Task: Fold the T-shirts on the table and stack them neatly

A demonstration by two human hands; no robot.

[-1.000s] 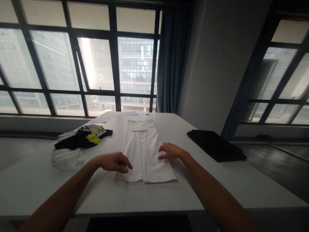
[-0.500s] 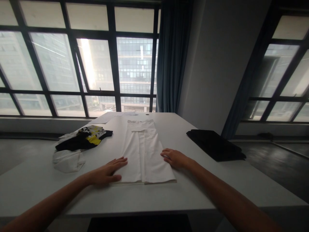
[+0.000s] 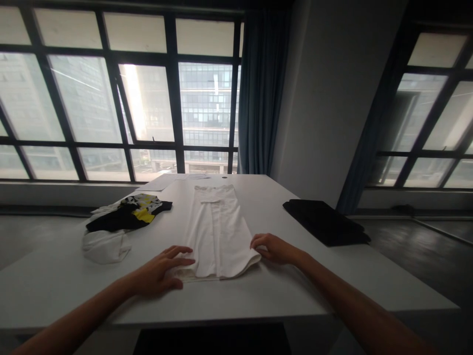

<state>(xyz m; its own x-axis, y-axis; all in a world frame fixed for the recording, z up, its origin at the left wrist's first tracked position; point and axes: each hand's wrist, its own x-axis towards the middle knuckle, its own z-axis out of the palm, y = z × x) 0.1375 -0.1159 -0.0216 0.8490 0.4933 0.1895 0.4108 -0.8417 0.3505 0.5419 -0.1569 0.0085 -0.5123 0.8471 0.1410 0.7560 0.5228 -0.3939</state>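
Note:
A long white folded garment (image 3: 218,229) lies lengthwise down the middle of the white table (image 3: 258,296). My left hand (image 3: 162,271) rests at its near left corner with fingers curled onto the cloth edge. At the near right corner my right hand (image 3: 275,248) pinches the cloth, and that corner is lifted and curled up off the table.
A black and yellow garment (image 3: 129,214) lies on white clothes (image 3: 105,245) at the left. A folded black cloth (image 3: 325,222) sits at the right. Papers (image 3: 162,181) lie at the far end near the windows. The table's near edge is close to me.
Both hands slid toward me to the garment's near corners. The near right corner, flat before, is now raised in my right hand.

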